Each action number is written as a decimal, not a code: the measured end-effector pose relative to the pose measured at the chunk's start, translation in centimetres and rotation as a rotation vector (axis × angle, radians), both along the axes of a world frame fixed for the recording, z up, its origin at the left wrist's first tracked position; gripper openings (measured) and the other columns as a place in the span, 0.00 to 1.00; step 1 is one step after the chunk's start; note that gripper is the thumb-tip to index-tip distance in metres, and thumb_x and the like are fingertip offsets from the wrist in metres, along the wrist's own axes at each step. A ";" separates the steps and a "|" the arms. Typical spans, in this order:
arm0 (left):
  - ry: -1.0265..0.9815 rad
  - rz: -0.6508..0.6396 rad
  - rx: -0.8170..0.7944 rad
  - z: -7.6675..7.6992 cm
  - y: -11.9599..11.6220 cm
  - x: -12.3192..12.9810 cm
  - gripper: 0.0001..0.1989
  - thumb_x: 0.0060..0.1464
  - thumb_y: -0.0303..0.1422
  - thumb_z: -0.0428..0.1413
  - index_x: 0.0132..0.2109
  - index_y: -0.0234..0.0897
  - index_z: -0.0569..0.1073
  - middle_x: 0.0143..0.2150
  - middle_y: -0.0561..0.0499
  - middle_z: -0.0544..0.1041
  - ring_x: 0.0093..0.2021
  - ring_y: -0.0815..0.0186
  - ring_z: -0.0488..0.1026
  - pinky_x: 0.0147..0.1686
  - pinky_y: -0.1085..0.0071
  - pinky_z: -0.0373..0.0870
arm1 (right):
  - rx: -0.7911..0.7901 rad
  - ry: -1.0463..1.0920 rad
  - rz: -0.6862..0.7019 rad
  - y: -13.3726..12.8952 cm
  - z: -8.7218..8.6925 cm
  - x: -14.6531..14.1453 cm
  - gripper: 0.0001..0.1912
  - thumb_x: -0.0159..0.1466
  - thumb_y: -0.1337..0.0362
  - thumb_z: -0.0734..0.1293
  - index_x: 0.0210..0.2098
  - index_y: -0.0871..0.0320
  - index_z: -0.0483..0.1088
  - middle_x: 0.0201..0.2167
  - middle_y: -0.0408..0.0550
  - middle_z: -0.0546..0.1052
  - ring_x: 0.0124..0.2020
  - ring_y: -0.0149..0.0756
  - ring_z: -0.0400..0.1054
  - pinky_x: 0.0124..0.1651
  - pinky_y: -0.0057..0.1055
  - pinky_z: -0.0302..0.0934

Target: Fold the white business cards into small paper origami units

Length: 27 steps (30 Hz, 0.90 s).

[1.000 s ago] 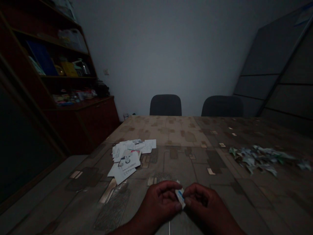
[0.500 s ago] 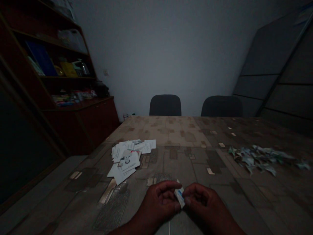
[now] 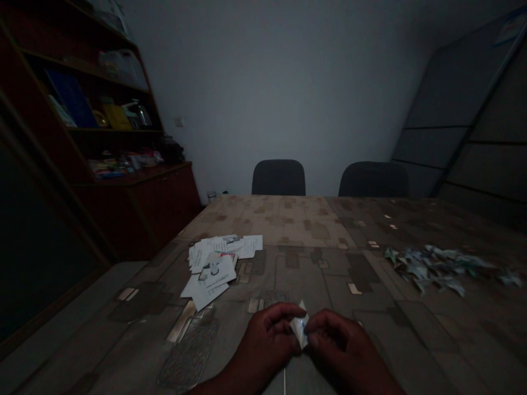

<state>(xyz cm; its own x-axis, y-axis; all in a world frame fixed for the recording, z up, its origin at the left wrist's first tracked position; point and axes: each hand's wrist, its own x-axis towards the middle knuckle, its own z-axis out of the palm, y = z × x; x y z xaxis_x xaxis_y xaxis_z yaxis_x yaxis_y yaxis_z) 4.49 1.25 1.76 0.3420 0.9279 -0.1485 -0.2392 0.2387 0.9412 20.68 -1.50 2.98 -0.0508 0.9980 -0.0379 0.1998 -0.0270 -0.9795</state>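
Between my two hands, just above the near part of the table, is a small folded piece of white paper (image 3: 300, 330) with a blue mark and pointed ends. My left hand (image 3: 269, 334) pinches it from the left, fingers curled round its edge. From the other side, the thumb and fingertips of my right hand (image 3: 335, 337) close on its right edge. Further off to the left lies a loose pile of printed white paper cards (image 3: 218, 274). Away to the right is a heap of small folded paper pieces (image 3: 442, 267), pointed in shape.
A patterned cloth covers the table (image 3: 296, 274). Two dark chairs (image 3: 279, 177) stand at its far edge, before a plain wall. On the left is a red-brown cabinet (image 3: 164, 206) with filled shelves; at the right stands a grey panelled partition (image 3: 440, 104).
The paper has turned between my fingers, now showing a wider folded face and a point at the top. Both hands stay in nearly the same place.
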 end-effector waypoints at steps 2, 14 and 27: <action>0.040 0.027 0.012 0.2 -0.1 0.1 0.17 0.35 0.21 0.57 0.38 0.32 0.78 0.23 0.55 0.75 0.26 0.68 0.72 0.28 0.74 0.65 | 0.070 -0.094 0.029 -0.2 0.2 0.0 0.05 0.56 0.63 0.65 0.27 0.57 0.73 0.22 0.40 0.73 0.26 0.34 0.68 0.28 0.25 0.56; 0.111 0.115 0.146 0.7 -0.2 0.1 0.13 0.40 0.25 0.54 0.35 0.32 0.80 0.29 0.51 0.77 0.30 0.67 0.71 0.32 0.73 0.65 | 0.389 -0.505 0.109 -0.3 0.2 0.9 0.10 0.57 0.70 0.67 0.39 0.55 0.71 0.31 0.43 0.77 0.32 0.36 0.72 0.35 0.28 0.64; 0.205 0.081 0.317 0.1 -0.6 -0.3 0.10 0.46 0.26 0.54 0.35 0.34 0.80 0.29 0.50 0.76 0.29 0.65 0.72 0.29 0.73 0.67 | 0.528 -0.565 0.117 -0.2 0.1 0.9 0.02 0.61 0.68 0.66 0.34 0.54 0.69 0.31 0.45 0.76 0.32 0.38 0.72 0.33 0.30 0.64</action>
<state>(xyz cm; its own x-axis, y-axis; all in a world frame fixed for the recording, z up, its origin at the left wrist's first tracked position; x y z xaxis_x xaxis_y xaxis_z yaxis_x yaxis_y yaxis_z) 4.17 0.68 1.88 0.2591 0.9614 0.0927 -0.0449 -0.0838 0.9955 21.60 -1.69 3.06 -0.2708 0.8804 0.3894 0.6448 0.4662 -0.6057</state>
